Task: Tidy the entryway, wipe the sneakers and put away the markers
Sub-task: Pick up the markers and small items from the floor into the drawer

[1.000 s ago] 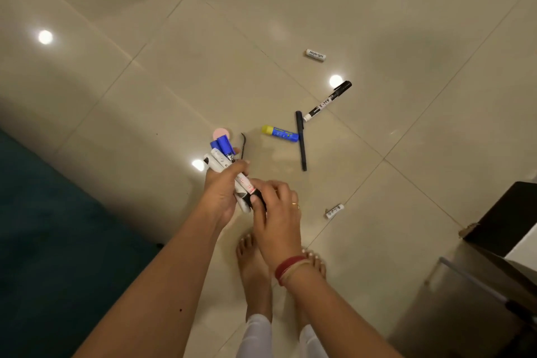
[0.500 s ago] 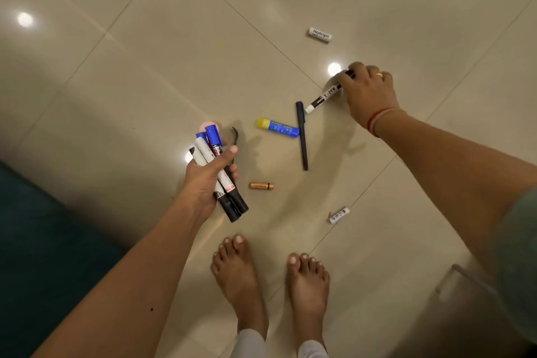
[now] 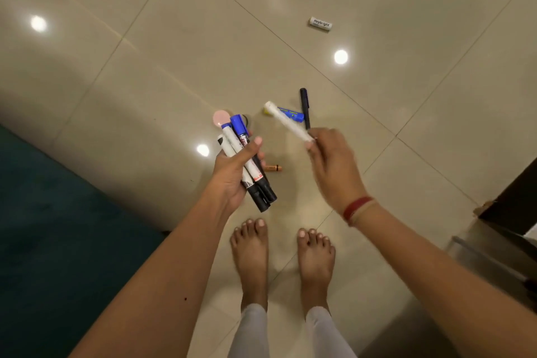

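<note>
We look down on two hands gathering markers above a glossy beige tiled floor (image 3: 139,90).

The left hand (image 3: 232,174) is curled round a bundle of white-barrelled markers with blue and black caps (image 3: 247,158), thumb laid across them. They overlap, so we cannot count them. The right hand (image 3: 331,166), smeared by blur, pinches one end of a white marker (image 3: 287,122) just right of the bundle, and that end is hidden in its fingers. On the floor, a blue tube with a yellow end (image 3: 292,115) is partly covered by that marker, beside a slim black pen (image 3: 304,104). A pink round disc (image 3: 220,118) peeks from behind the bundle, and a small copper cylinder (image 3: 273,168) lies beside it. A white cylinder marked Heybright (image 3: 320,23) lies well apart. A dark teal rug (image 3: 58,227) is cut off at left.
</note>
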`<state>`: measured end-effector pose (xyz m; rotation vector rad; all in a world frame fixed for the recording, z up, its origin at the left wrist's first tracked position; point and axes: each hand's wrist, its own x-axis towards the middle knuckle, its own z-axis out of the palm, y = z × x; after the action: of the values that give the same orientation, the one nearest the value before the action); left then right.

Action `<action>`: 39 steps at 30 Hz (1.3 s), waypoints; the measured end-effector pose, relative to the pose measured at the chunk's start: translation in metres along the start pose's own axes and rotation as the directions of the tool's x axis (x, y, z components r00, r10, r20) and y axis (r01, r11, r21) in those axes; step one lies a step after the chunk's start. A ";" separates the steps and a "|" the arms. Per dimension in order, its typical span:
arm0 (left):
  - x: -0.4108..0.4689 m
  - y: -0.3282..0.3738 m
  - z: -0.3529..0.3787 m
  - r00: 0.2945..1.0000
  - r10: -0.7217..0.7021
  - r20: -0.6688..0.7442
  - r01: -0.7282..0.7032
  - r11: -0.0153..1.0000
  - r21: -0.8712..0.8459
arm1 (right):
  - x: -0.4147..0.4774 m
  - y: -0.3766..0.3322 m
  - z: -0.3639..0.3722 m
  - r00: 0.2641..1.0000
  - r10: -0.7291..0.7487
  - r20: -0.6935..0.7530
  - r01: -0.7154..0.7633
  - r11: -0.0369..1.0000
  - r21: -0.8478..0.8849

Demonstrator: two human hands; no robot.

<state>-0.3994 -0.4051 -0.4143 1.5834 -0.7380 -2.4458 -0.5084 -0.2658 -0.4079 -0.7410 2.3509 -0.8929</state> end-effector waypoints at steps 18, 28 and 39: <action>-0.016 -0.011 -0.031 0.983 -0.040 -0.181 0.053 0.996 0.065 | -0.002 0.037 0.045 0.898 0.420 -0.127 -0.418 0.907 0.043; 0.002 -0.014 -0.051 0.998 -0.025 -0.055 0.029 0.997 0.070 | 0.058 0.071 0.061 0.813 0.560 -0.161 -0.576 0.814 -0.073; -0.015 -0.007 -0.029 0.999 -0.042 -0.018 0.042 0.998 -0.036 | -0.060 -0.045 0.061 0.972 0.231 -0.033 -0.204 0.912 0.356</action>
<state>-0.3662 -0.4027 -0.4152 1.6225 -0.6614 -2.4559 -0.4135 -0.2826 -0.3999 -0.2977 2.1930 -1.2113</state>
